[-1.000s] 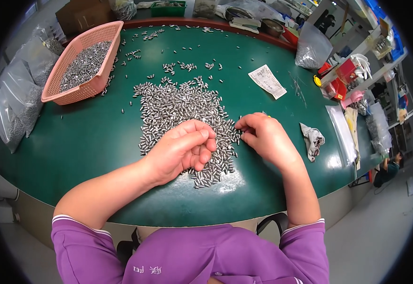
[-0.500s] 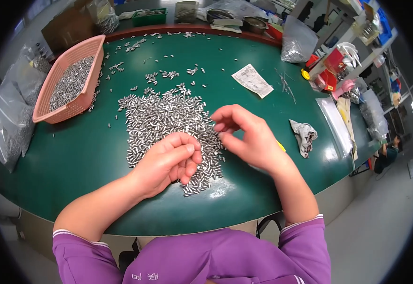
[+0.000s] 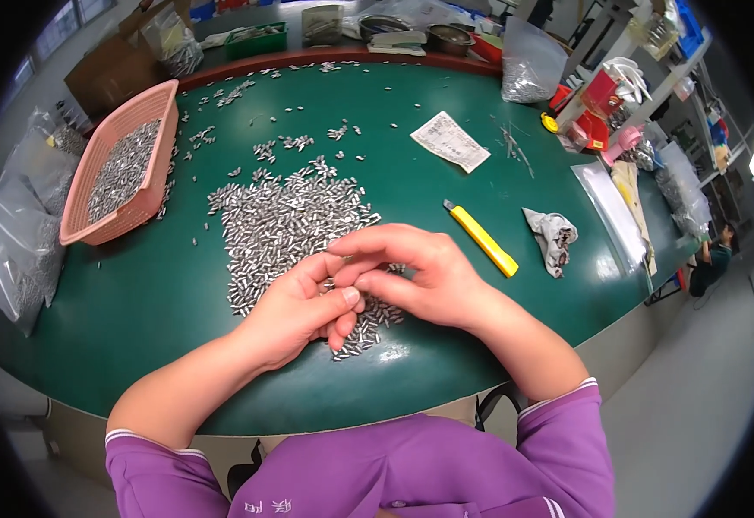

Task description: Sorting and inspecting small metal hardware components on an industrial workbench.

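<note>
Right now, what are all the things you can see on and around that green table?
Table: one, green, round-edged, filling the view.
Pins: a big pile, silver, table middle, with strays scattered behind.
Basket: one, pink, far left, holding more silver pieces.
Knife: one, yellow utility, right of the pile.
Paper slip: one, white, far side.
Rag: one, crumpled grey-white, right of the knife.
Bags: several, clear plastic, off the left edge.
Bag: one, clear, far right edge.
Left hand: one, over the pile's near edge.
Right hand: one, fingertips meeting the left hand.
Sleeves: two, purple, bottom.
</note>
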`<action>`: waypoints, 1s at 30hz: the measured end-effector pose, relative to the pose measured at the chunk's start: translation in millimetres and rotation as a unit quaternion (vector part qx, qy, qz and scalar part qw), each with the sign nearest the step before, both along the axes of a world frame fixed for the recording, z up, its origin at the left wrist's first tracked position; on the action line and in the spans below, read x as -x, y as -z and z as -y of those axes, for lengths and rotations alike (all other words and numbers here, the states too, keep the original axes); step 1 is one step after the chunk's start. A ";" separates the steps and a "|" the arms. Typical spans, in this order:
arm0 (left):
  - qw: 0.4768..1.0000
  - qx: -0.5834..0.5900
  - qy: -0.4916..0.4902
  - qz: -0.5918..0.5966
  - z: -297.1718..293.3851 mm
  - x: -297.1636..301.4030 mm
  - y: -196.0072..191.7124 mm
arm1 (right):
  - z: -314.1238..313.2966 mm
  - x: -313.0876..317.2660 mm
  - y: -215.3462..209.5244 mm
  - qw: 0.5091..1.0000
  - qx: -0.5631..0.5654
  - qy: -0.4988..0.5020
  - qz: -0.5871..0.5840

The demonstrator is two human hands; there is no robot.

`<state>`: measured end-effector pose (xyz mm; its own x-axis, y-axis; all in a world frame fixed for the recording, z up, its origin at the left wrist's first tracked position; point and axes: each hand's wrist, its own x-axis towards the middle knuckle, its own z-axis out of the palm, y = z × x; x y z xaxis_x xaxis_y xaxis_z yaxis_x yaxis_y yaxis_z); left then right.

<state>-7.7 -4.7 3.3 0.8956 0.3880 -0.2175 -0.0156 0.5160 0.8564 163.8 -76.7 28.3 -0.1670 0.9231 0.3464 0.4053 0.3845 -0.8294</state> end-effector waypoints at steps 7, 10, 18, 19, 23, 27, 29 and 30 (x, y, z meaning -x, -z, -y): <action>0.999 0.027 0.009 0.021 -4.3 2.9 3.1 | -10.3 -28.5 -1.5 0.962 -0.074 0.213 0.154; 0.999 0.031 0.010 0.026 -4.3 4.0 4.4 | -11.6 -38.6 -1.1 0.944 -0.075 0.239 0.214; 0.999 0.036 0.021 0.028 -5.5 5.2 3.2 | -4.0 -48.1 -3.7 0.923 0.024 0.232 0.305; 0.998 0.043 0.018 0.033 -5.6 5.2 2.5 | -3.3 -48.0 -4.8 0.923 0.025 0.233 0.304; 0.997 0.058 -0.004 0.049 -4.9 4.1 4.5 | -3.2 -45.3 -1.7 0.944 0.085 0.164 0.275; 0.997 0.052 -0.006 0.047 -5.3 3.5 5.1 | -5.0 -46.1 3.0 0.939 0.061 0.135 0.312; 0.998 0.055 0.002 0.036 -5.1 4.2 3.5 | -5.8 -46.2 3.4 0.934 0.053 0.129 0.330; 0.998 0.055 -0.001 0.035 -4.5 4.8 2.9 | -6.1 -45.7 3.4 0.929 0.043 0.123 0.348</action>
